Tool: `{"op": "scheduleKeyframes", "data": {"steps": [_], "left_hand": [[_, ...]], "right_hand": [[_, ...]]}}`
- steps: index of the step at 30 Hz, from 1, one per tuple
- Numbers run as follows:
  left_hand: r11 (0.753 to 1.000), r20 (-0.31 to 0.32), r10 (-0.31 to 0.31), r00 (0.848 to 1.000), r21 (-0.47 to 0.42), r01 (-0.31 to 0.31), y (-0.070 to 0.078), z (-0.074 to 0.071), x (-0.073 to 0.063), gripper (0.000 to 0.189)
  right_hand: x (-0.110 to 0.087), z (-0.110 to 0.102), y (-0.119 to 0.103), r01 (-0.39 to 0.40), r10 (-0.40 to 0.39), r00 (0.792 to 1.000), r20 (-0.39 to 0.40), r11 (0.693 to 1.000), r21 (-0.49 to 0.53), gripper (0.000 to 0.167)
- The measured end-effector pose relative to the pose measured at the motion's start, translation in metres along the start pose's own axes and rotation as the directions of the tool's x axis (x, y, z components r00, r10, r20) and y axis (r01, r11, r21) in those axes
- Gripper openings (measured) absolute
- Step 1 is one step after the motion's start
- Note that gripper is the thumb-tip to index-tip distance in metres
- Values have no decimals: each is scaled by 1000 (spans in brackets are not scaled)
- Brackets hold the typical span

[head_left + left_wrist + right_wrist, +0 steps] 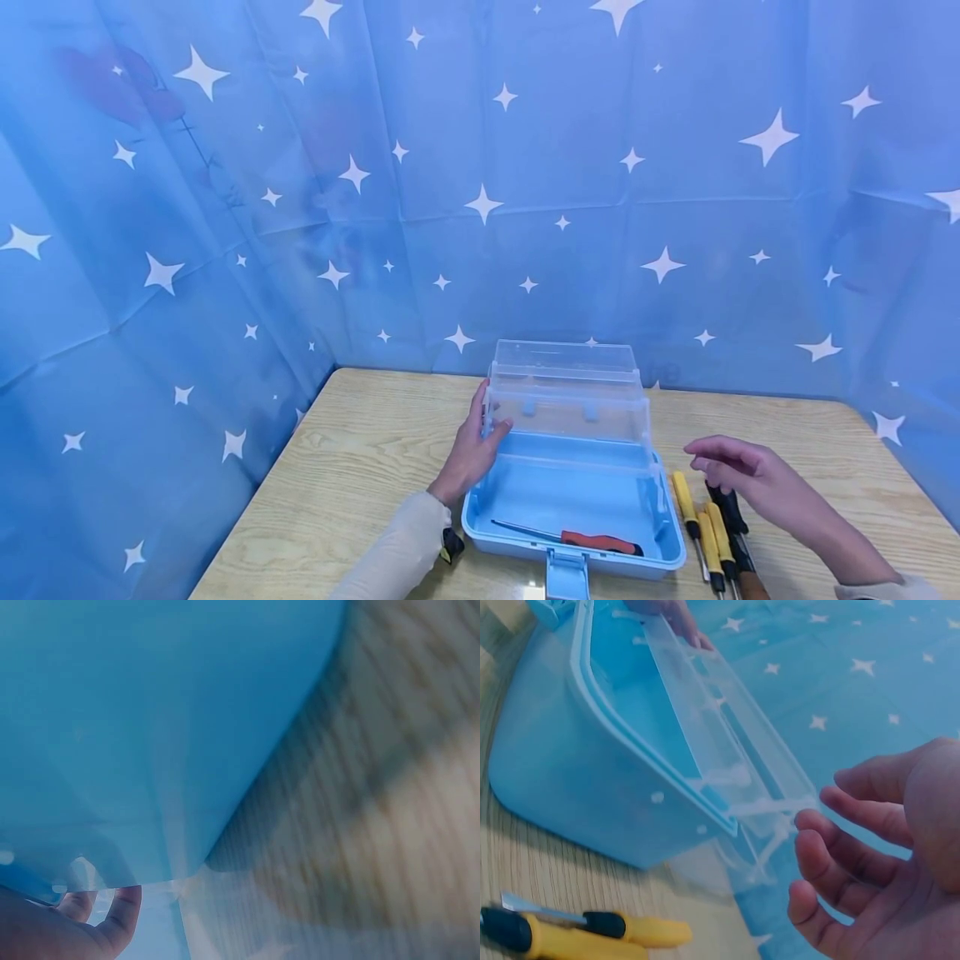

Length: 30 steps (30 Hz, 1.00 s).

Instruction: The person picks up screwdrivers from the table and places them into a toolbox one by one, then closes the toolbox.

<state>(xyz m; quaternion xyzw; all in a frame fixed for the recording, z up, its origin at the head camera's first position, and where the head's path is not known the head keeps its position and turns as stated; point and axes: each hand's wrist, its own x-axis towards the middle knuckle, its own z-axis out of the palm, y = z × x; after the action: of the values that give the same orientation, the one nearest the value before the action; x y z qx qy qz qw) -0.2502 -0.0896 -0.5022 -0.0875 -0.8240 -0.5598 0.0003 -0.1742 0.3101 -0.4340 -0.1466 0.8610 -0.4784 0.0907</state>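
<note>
1. The left hand (472, 452) is pinching the left edge of the clear lid (566, 385) — its thumb is lying over the front, its fingers are curling behind. The forearm is slanting up from below, the wrist passing just beside the box's left wall.
2. The lid is standing raised at the back of the blue box (573, 496), which is sitting on the table (360, 467).
3. The red screwdriver (600, 543) is lying inside the box, along the front.
4. Yellow screwdrivers (685, 497) and black tools (729, 508) are lying just right of the box.
5. The right hand (753, 479) is holding nothing — its fingers are bending loosely, spaced apart, and pointing left towards the box. It is hovering above the black tools, the forearm slanting in from lower right.
</note>
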Motion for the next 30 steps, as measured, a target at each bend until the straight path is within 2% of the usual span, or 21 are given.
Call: {"op": "scheduleKeyframes", "data": {"steps": [6, 14, 30], "left_hand": [[1000, 2, 6, 1000, -2, -6, 0, 0, 0, 71], [1000, 2, 5, 1000, -2, -5, 1, 0, 0, 72], [1000, 5, -1, 1000, -9, 1, 0, 0, 0, 70]], "right_hand": [[-3, -5, 11, -95, 94, 993, -74, 995, -14, 40], [-7, -11, 27, -175, 173, 979, -106, 985, -5, 46], [-10, -19, 55, -224, 225, 968, -110, 974, 25, 50]]}}
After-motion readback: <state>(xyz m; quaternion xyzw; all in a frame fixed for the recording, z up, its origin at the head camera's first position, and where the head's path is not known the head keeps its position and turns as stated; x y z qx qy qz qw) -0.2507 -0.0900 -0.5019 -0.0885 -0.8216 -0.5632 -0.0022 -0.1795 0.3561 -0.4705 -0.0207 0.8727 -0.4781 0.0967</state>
